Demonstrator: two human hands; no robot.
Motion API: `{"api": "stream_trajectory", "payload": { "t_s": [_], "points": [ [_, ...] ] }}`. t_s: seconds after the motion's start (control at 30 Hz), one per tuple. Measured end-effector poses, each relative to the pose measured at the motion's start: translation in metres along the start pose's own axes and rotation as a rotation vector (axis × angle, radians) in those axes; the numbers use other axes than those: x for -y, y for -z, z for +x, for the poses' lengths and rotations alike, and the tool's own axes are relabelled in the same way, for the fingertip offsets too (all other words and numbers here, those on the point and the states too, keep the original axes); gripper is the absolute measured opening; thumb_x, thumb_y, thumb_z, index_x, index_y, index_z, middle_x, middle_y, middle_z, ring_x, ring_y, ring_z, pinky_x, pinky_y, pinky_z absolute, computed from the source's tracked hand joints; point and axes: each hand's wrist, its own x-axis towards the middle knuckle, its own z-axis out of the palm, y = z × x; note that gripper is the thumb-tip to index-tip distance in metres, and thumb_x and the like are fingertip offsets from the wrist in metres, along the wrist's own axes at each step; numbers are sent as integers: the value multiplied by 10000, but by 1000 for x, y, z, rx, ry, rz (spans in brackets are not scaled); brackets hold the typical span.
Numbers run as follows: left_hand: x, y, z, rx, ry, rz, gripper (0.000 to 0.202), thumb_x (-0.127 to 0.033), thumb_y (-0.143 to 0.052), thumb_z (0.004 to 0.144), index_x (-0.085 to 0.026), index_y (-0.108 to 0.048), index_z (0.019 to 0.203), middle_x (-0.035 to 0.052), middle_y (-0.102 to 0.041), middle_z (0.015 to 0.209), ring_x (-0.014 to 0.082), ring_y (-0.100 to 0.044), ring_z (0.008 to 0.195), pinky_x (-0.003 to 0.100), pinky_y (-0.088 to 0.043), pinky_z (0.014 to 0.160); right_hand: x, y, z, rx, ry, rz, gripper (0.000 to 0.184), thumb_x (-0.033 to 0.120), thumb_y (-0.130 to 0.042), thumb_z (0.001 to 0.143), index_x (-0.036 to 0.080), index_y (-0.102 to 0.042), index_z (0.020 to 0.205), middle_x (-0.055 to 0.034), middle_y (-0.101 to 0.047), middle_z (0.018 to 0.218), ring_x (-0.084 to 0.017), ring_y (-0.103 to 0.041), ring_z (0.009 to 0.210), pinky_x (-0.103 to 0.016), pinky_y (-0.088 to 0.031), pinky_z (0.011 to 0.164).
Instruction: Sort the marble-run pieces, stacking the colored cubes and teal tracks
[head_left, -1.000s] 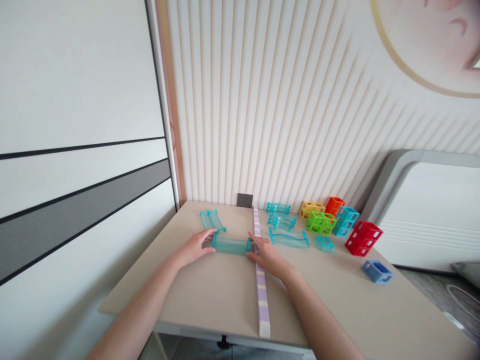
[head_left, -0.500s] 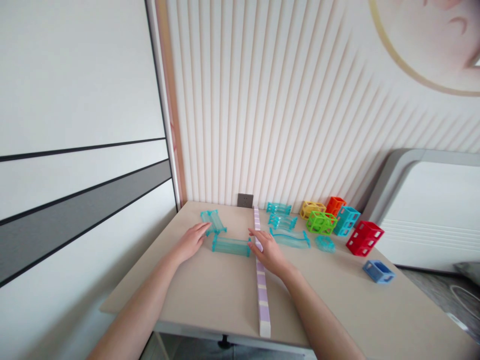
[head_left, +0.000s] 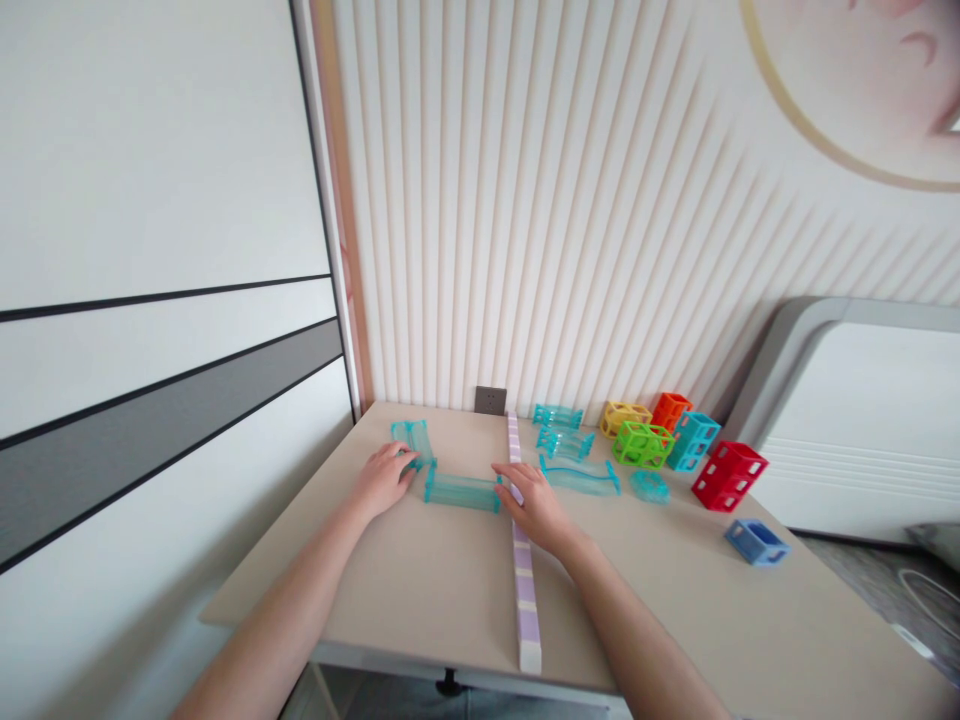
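Two see-through turquoise toy track pieces lie on the table left of a long purple-and-white striped bar [head_left: 526, 590]. My left hand [head_left: 382, 480] has its fingers closed on the near end of the angled track piece [head_left: 412, 437]. That end sits against the left end of the level track piece [head_left: 463, 491]. Over the striped bar reaches my right hand [head_left: 534, 503], thumb and fingers at the right end of the level piece. Its fingertips partly cover that end.
Right of the bar lie more turquoise pieces, among them a wavy track [head_left: 580, 476] and a small round piece [head_left: 649, 487]. Beyond them stand open-frame blocks: yellow [head_left: 626, 418], green [head_left: 643, 445], orange [head_left: 670, 410], teal [head_left: 694, 442], red [head_left: 729, 477] and blue [head_left: 757, 542]. A ribbed wall [head_left: 480, 200] closes off the back.
My left hand has shifted the angled track piece left, and it now stands more upright in view, its near end at the level piece's corner. My right hand has barely moved.
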Motion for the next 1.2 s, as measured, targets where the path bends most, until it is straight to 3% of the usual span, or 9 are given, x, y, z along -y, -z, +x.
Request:
{"api": "stream_trajectory", "payload": {
  "t_s": [0.3,0.57,0.77,0.97,1.2],
  "points": [
    [-3,7,0,-2,39,76,141,-257,-573,906,-203,-697,946,81,-613,1108,262,-542,1090,401,-432,993,0,-1,-1,-29,19,-21,290,281,-507,980,229,-628,1238,-98,-690,1175,-252,-616,1107,-415,-459,965],
    [0,2,1,-22,35,45,151,-328,-636,880,-200,-662,804,77,-597,1085,265,-534,1105,386,-429,1003,-1,-1,-1,-29,33,-17,270,287,-496,988,228,-642,1207,-94,-691,1171,-245,-615,1099,-412,-457,959],
    [11,-8,0,-75,149,-60,225,-298,-688,827,-192,-565,672,89,-576,1112,268,-558,1112,374,-455,980,1,1,-1,-24,36,-19,272,301,-488,993,230,-650,1200,-98,-691,1166,-240,-616,1097,-403,-453,959],
    [14,-13,-2,-94,244,-53,58,-151,-620,843,-187,-585,872,70,-627,975,228,-620,993,355,-486,928,1,0,-1,-20,32,-31,253,293,-493,994,234,-658,1176,-88,-696,1152,-232,-619,1096,-389,-448,955],
    [17,-13,1,-118,326,-14,333,-40,-457,894,-127,-592,1185,134,-660,1146,230,-618,1103,351,-452,1004,0,-1,-1,-25,41,-31,244,292,-501,991,235,-663,1165,-86,-699,1144,-230,-624,1085,-390,-448,952]
  ]
}}
